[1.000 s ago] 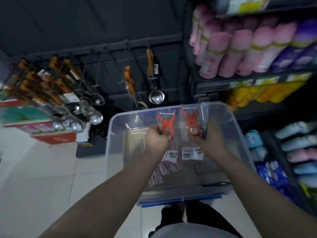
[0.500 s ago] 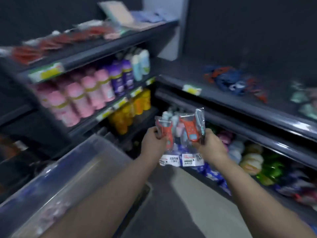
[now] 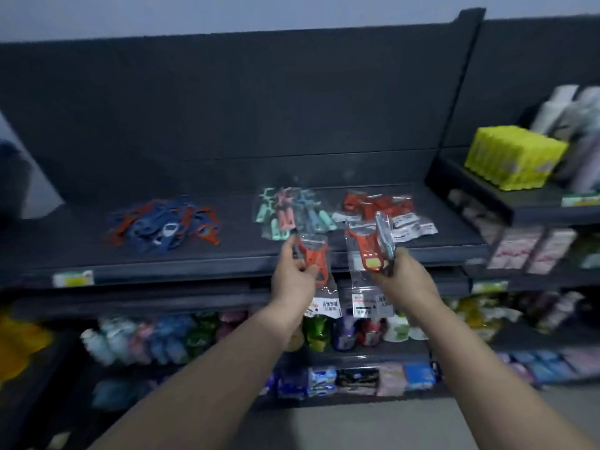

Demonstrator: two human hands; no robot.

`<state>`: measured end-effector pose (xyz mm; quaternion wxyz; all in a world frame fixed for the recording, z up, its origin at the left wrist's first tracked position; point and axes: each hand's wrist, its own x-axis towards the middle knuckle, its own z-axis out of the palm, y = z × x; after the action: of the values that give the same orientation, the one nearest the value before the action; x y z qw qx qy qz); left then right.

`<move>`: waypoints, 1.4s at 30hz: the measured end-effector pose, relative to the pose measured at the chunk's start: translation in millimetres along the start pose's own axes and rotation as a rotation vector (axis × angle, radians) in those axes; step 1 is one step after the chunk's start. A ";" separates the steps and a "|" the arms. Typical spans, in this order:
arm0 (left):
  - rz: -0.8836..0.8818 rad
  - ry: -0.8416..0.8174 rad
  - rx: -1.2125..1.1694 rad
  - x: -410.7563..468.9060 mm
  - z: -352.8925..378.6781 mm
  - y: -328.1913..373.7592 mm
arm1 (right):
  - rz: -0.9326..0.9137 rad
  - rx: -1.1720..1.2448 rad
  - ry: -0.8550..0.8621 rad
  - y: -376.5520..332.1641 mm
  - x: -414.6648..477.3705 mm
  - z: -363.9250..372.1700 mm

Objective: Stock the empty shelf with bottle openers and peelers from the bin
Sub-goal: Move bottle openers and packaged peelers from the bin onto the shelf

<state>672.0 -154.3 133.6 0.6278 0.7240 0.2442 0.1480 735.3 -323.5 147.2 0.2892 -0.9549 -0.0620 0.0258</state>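
Note:
My left hand point(image 3: 293, 277) pinches one bagged orange peeler point(image 3: 314, 259) just in front of the dark shelf point(image 3: 227, 254). My right hand point(image 3: 404, 276) grips a bagged orange peeler point(image 3: 368, 251) together with another packet standing edge-on behind it. Both hands hover at the shelf's front edge. On the shelf lie three piles: blue and red bottle openers point(image 3: 164, 227) at left, pastel peelers point(image 3: 289, 216) in the middle, and bagged orange peelers point(image 3: 384, 207) at right. The bin is out of view.
Lower shelves point(image 3: 324, 332) hold several coloured bottles and packets. To the right, a neighbouring shelf carries a yellow pack point(image 3: 514, 155) and pale bottles point(image 3: 581, 125). A yellow price tag point(image 3: 73, 278) sits on the shelf edge at left. The dark back panel rises behind the piles.
I have turned from the clear bin to face the shelf, carrying the peeler packets in both hands up to its front edge. My hands have moved slightly apart.

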 end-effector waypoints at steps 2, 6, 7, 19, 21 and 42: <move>0.024 -0.042 0.033 14.9 32.4 12.1 | 0.036 0.010 0.029 18.3 19.0 -14.8; 0.077 -0.070 0.132 51.9 74.6 36.0 | 0.101 0.040 0.073 39.5 56.5 -33.7; 0.087 -0.076 0.155 63.0 82.6 40.2 | 0.109 0.036 0.082 41.7 67.1 -36.4; 0.144 -0.188 0.284 214.0 153.7 63.7 | 0.217 -0.023 0.086 20.3 218.6 -28.0; 0.151 -0.244 0.404 229.2 159.9 59.6 | 0.257 -0.067 0.066 19.2 231.0 -23.2; 0.005 0.334 0.822 235.5 -20.4 12.4 | -0.271 -0.027 -0.416 -131.9 263.9 81.5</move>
<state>860.5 -11.3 127.5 0.2393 0.8803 0.3792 0.1550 976.2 -134.8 149.2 0.2582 -0.9158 -0.2479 0.1822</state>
